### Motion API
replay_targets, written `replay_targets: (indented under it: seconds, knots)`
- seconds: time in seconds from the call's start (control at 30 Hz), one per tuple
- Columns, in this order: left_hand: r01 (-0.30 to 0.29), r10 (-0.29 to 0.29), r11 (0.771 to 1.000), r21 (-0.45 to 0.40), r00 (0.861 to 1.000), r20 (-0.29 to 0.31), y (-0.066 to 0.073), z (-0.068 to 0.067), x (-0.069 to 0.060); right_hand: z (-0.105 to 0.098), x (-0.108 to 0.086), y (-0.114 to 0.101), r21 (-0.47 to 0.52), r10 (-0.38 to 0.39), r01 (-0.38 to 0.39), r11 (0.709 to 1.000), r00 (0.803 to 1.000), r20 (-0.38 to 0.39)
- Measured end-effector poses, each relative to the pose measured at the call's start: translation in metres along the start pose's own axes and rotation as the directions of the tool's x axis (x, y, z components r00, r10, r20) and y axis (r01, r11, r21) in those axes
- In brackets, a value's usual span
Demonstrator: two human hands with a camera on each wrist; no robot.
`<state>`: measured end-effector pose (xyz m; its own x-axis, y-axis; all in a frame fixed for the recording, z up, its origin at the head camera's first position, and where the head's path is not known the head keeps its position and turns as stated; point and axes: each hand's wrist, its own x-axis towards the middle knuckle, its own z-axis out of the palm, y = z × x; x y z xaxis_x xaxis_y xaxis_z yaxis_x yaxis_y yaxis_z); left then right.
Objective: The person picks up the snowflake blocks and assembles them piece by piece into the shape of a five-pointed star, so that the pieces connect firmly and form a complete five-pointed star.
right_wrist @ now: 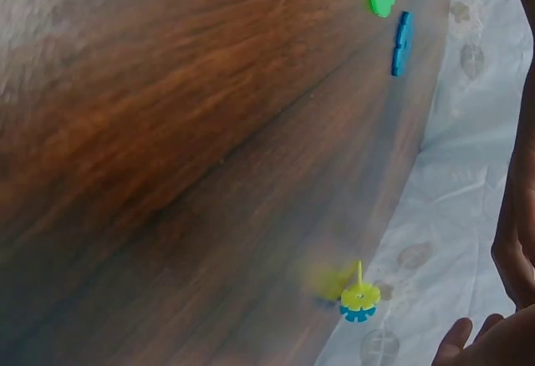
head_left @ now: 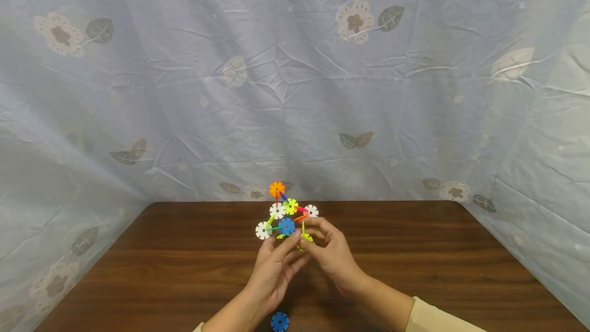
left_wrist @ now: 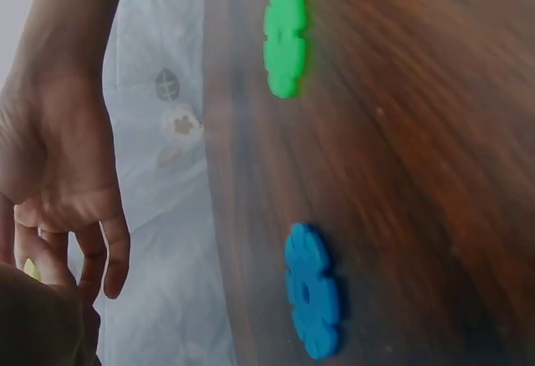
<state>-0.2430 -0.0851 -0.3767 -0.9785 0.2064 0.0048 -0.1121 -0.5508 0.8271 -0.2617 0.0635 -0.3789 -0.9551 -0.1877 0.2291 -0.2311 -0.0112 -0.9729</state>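
We are seeing left hand [head_left: 275,266] holding bottom of disc toy [head_left: 290,206], thumb up near side, fingers curling under. Right hand [head_left: 335,251] is bending thumb and fingers close round yellow disc [head_left: 307,238] at toy's near right edge. Toy is sitting above table [head_left: 184,260], between both hands at their tips: orange disc [head_left: 277,188] on top, white disc [head_left: 277,211] and blue disc [head_left: 286,226] lower. Loose blue disc [head_left: 279,322] and green disc [left_wrist: 285,37] are lying on table, apart. Pale cloth [head_left: 286,132] is hanging behind, showing flowers, leaves.
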Motion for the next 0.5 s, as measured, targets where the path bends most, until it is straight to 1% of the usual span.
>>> replay_targets:
  seconds: [0.1,0.27,0.5]
  knots:
    - [-0.004,0.004,1.0,-0.004,1.0,-0.006,-0.0002,0.0015,0.0009,0.0003,-0.0001,0.0011,-0.035,-0.038,0.038,0.999,0.999,-0.01]
    - [-0.012,0.012,1.0,-0.008,1.0,-0.016,-0.0006,0.0015,0.001,0.0002,0.0006,0.0033,-0.068,-0.066,0.066,0.996,0.998,-0.007]
    - [-0.01,0.011,1.0,0.019,1.0,-0.023,-0.0007,-0.001,0.0021,-0.0024,-0.0009,0.0071,-0.096,-0.142,0.146,0.985,0.989,0.049]
